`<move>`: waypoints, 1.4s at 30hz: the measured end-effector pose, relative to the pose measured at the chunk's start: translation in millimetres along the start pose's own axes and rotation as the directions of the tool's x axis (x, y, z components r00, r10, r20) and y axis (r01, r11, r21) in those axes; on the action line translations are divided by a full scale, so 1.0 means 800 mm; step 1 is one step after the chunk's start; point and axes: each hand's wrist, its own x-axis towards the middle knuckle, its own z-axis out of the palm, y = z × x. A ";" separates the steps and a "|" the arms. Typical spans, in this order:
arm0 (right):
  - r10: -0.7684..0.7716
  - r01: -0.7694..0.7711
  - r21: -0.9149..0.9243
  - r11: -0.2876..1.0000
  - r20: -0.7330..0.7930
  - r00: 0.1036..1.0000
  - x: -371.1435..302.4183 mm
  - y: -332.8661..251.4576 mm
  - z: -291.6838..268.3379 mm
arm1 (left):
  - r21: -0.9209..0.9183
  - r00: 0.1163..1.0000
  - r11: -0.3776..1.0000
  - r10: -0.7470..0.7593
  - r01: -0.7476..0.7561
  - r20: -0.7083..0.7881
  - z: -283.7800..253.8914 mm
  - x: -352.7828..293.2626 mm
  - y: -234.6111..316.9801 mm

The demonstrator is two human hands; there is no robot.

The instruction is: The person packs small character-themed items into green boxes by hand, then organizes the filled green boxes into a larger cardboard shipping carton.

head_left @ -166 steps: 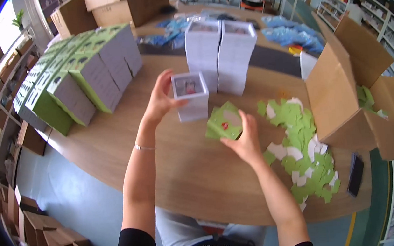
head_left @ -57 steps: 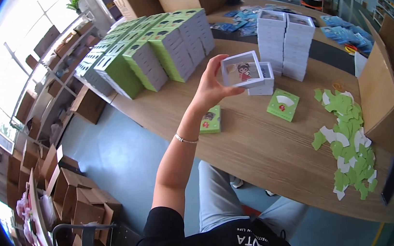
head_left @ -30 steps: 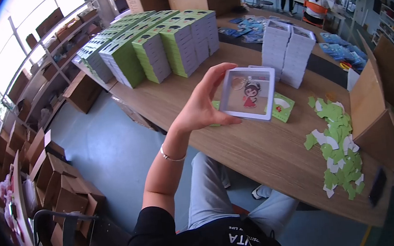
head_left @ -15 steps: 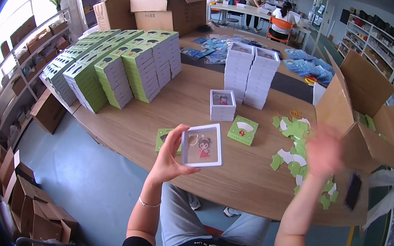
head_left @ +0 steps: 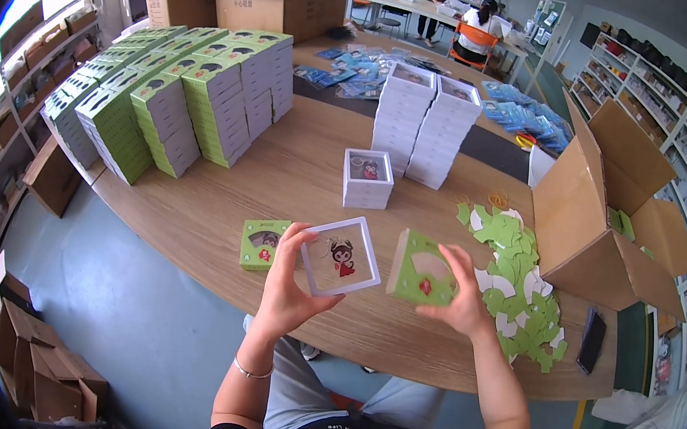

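My left hand grips a square white-framed clear display case by its left side. Inside the case is a keychain with a red-dressed cartoon figure. To its right, my right hand holds a green printed box sleeve, tilted, with a curved window. The sleeve and the case are held a short gap apart over the table's front part. Just behind my left hand lies another green box, with a figure showing in its window. Farther back stands a short stack of white cases.
Tall stacks of green boxes fill the far left. White case stacks stand at centre back, near blue packets. At right are green and white paper cutouts, an open carton and a phone. Two people work beyond.
My right hand came in from the right and took the green sleeve off the table, lifting it beside the case. My left hand still holds the case. The view shifted slightly.
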 end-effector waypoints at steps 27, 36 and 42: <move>0.036 -0.036 0.393 0.919 0.008 0.999 -0.054 -0.060 0.132 | -0.341 0.901 0.889 -0.156 0.306 0.404 0.028 -0.068 -0.010; 0.109 -0.088 0.121 0.989 -0.177 0.978 0.065 0.024 0.086 | -0.110 0.959 0.957 -0.254 0.268 0.128 -0.119 0.014 -0.130; 0.125 -0.150 -0.090 0.985 -0.240 0.963 0.021 0.055 0.055 | 0.301 0.946 0.940 -0.235 0.162 0.223 -0.126 0.018 -0.158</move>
